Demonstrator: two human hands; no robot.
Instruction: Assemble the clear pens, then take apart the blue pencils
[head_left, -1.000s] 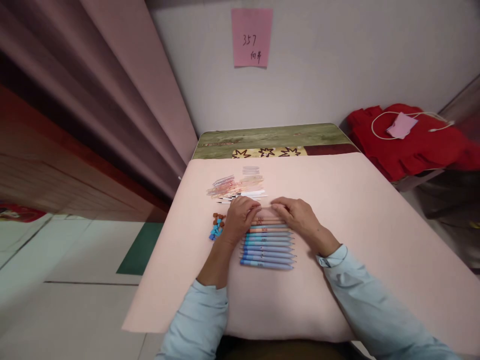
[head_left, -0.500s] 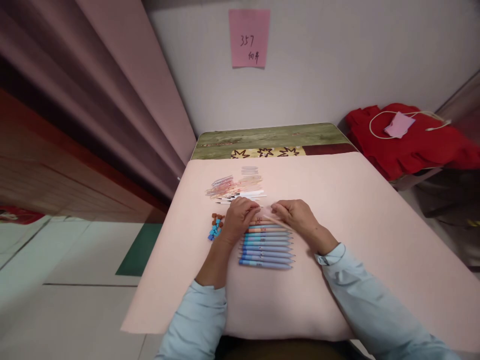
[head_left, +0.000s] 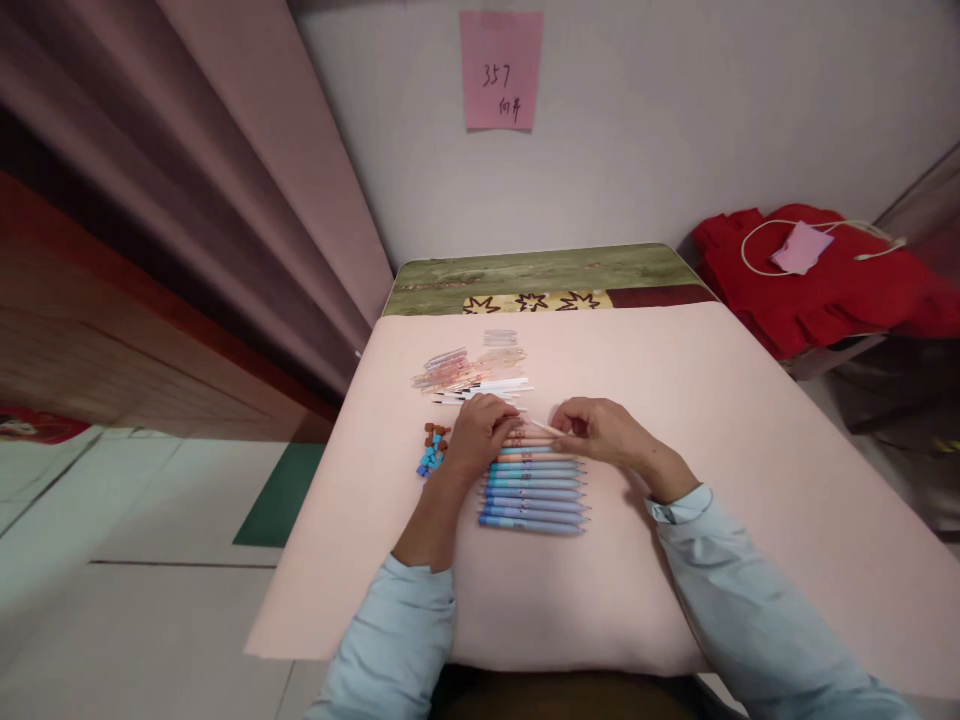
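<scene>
A row of several pens [head_left: 534, 492], blue toward me and orange farther off, lies side by side on the pink sheet [head_left: 750, 480]. My left hand [head_left: 480, 440] rests with curled fingers on the left ends of the farthest orange pens. My right hand [head_left: 604, 430] pinches the right end of one thin orange pen [head_left: 546, 428], which is tilted across the row between both hands. Behind the hands lies a loose pile of clear pen parts and white refills [head_left: 474, 374]. Left of my left hand sits a small heap of blue and brown caps [head_left: 433, 450].
The pink sheet covers a table with a green and yellow patterned edge [head_left: 536, 285] at the wall. A pink note [head_left: 501, 70] hangs on the wall. Red cloth with a white cable [head_left: 821, 270] lies at the right. Curtains hang at the left.
My right hand has lifted one orange pen out of the row and slid a little to the right; the pen now lies tilted between both hands. My left hand stayed in place.
</scene>
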